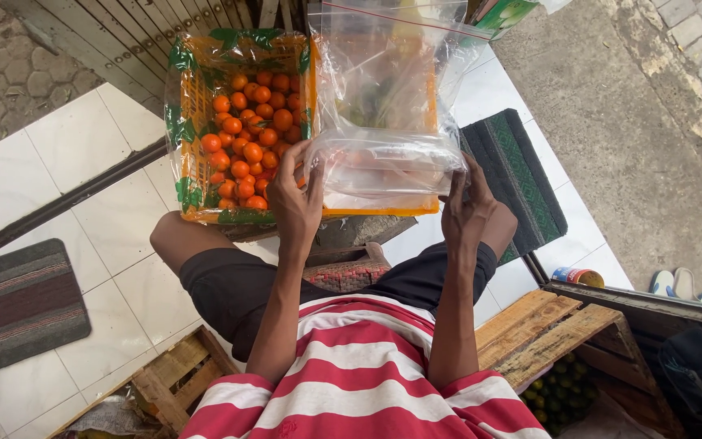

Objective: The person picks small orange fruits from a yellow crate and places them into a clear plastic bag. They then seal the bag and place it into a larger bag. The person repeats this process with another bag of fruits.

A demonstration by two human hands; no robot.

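Left hand (296, 199), right hand (466, 207) both pinching clear plastic zip bag (387, 122); orange plastic crate (192, 106) of small tangerines (249, 134) sitting at 11 o'clock.

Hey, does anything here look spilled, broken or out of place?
Nothing stands out. The oranges all sit inside the lined crate, and both hands hold an intact clear bag over it.
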